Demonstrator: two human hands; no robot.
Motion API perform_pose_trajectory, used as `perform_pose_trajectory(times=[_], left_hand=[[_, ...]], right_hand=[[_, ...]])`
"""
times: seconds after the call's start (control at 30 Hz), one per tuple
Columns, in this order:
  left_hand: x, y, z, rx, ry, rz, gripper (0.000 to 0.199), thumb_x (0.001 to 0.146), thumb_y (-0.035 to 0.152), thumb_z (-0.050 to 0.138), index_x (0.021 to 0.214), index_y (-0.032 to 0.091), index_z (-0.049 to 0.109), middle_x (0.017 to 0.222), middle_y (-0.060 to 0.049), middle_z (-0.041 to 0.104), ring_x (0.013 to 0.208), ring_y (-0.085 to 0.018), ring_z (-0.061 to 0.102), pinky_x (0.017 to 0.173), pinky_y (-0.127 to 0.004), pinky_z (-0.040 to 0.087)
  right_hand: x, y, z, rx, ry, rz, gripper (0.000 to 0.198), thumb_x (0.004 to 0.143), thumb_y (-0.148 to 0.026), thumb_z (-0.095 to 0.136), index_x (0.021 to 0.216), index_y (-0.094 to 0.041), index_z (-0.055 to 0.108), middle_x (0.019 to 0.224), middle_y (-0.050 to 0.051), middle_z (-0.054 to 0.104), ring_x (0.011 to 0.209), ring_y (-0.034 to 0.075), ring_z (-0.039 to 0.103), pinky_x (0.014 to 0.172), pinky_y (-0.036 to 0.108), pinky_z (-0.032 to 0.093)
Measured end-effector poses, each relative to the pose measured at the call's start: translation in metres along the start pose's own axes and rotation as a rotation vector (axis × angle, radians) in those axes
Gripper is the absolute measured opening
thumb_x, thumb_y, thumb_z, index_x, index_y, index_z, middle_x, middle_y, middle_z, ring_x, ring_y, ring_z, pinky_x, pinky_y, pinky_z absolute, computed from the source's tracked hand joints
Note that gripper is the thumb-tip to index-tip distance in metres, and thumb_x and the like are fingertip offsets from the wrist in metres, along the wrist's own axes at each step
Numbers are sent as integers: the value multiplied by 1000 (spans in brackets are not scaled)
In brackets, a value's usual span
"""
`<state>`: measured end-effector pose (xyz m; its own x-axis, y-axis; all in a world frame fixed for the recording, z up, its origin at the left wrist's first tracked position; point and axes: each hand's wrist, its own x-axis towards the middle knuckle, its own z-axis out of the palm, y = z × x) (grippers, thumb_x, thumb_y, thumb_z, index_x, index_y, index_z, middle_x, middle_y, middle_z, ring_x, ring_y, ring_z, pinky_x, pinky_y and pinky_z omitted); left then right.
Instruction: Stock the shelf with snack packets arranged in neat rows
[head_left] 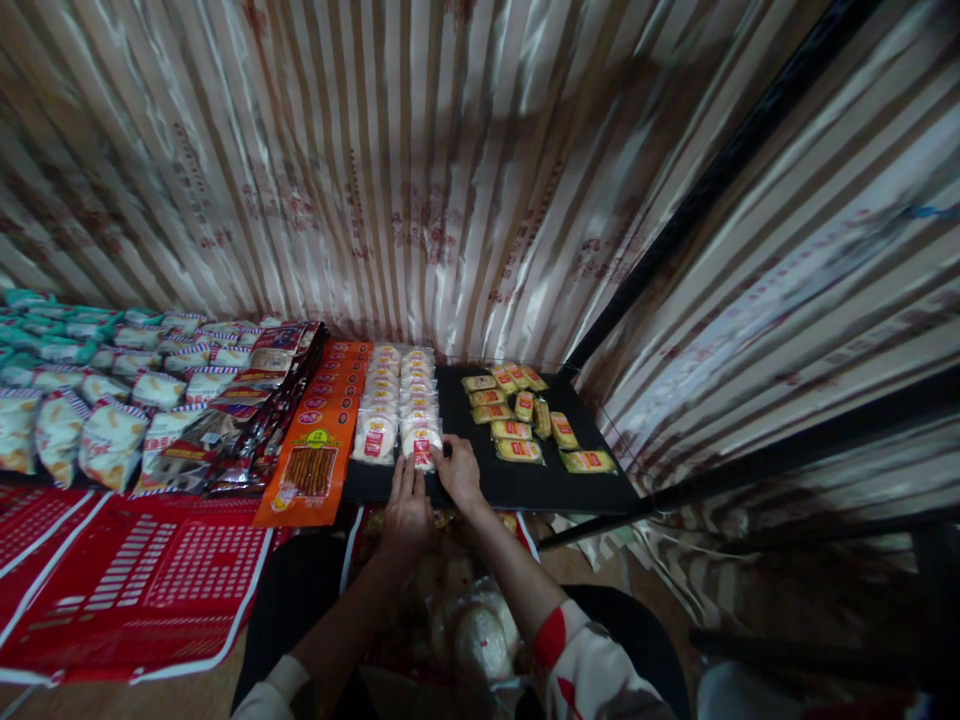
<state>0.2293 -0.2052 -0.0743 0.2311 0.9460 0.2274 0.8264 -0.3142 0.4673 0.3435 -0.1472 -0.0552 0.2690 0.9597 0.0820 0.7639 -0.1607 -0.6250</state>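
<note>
Two rows of white round snack packets (375, 437) with red and yellow labels stand on the black shelf board (480, 490). At the front of the right-hand row is a white snack packet (421, 446). My left hand (410, 508) touches its lower front edge with fingers stretched out. On the packet's right side, my right hand (459, 472) has its thumb and bent fingers closed against the edge. Directly left of the rows lies a long orange snack bag (311, 470) showing brown sticks.
Yellow snack packets (517, 452) lie loosely on the board's right part. Dark glossy bags (247, 420) and white snack bags (112, 440) fill the left. Red baskets (187, 560) sit below, and more packets (480, 635) are beneath my arms. A black post (637, 270) and striped sheeting (420, 200) stand behind.
</note>
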Motion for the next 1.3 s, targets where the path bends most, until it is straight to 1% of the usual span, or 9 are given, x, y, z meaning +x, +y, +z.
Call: perform_pose_trajectory(times=[0.17, 0.3, 0.43, 0.67, 0.9, 1.0, 1.1, 1.2, 1.3], left_hand=[[2, -1, 4, 7, 6, 2, 49, 78, 11, 37, 126, 3, 49, 144, -18, 35, 137, -29, 21, 109, -44, 31], [3, 0, 8, 34, 23, 6, 49, 79, 10, 36, 125, -1, 48, 141, -21, 38, 136, -29, 23, 109, -43, 32], [4, -3, 11, 60, 59, 37, 48, 79, 11, 38, 124, 0, 49, 142, -21, 37, 136, -30, 23, 108, -44, 33], [7, -3, 11, 123, 103, 87, 45, 80, 11, 40, 120, -4, 51, 138, -25, 40, 134, -33, 27, 106, -44, 37], [10, -5, 22, 133, 212, 89, 45, 76, 7, 39, 119, -1, 52, 138, -23, 41, 134, -32, 28, 104, -44, 39], [9, -7, 24, 116, 259, 112, 43, 77, 6, 39, 118, 1, 51, 137, -22, 42, 135, -31, 27, 102, -46, 41], [8, -10, 26, 97, 300, 128, 42, 79, 6, 38, 119, 3, 50, 138, -23, 40, 135, -31, 25, 101, -47, 42], [6, -13, 28, 78, 328, 150, 41, 80, 6, 38, 120, 6, 48, 140, -22, 37, 136, -31, 23, 100, -49, 42], [5, -13, 30, 73, 351, 162, 42, 80, 5, 39, 121, 8, 47, 142, -20, 35, 137, -30, 23, 99, -48, 43]], right_hand=[[1, 4, 4, 27, -20, -11, 26, 82, -33, 52, 101, -17, 60, 94, 8, 63, 87, 19, 59, 76, 27, 44], [3, 5, 6, 53, -30, 14, 28, 81, -33, 54, 105, -18, 58, 96, 7, 63, 88, 18, 59, 76, 27, 44], [2, 4, 5, 74, -26, 24, 29, 81, -32, 53, 106, -19, 58, 96, 6, 64, 87, 18, 59, 76, 27, 43], [2, -1, 4, 43, -28, 64, 29, 82, -33, 53, 107, -20, 58, 100, 6, 63, 89, 17, 59, 74, 26, 43], [3, -4, 6, 32, -2, 74, 27, 82, -34, 53, 105, -21, 59, 97, 5, 64, 86, 17, 60, 72, 27, 44], [2, 0, 4, 79, 14, 23, 31, 84, -34, 49, 109, -19, 58, 97, 6, 64, 83, 17, 60, 73, 28, 46], [8, 9, -4, 70, 80, -83, 33, 87, -32, 42, 112, -17, 57, 100, 7, 64, 84, 17, 60, 77, 29, 46], [29, 20, -19, -90, 157, -202, 34, 89, -27, 38, 113, -16, 59, 110, 10, 62, 101, 21, 55, 90, 33, 42], [62, 27, -33, -306, 145, -287, 38, 88, -27, 41, 121, -16, 56, 129, 11, 54, 123, 26, 39, 101, 40, 32]])
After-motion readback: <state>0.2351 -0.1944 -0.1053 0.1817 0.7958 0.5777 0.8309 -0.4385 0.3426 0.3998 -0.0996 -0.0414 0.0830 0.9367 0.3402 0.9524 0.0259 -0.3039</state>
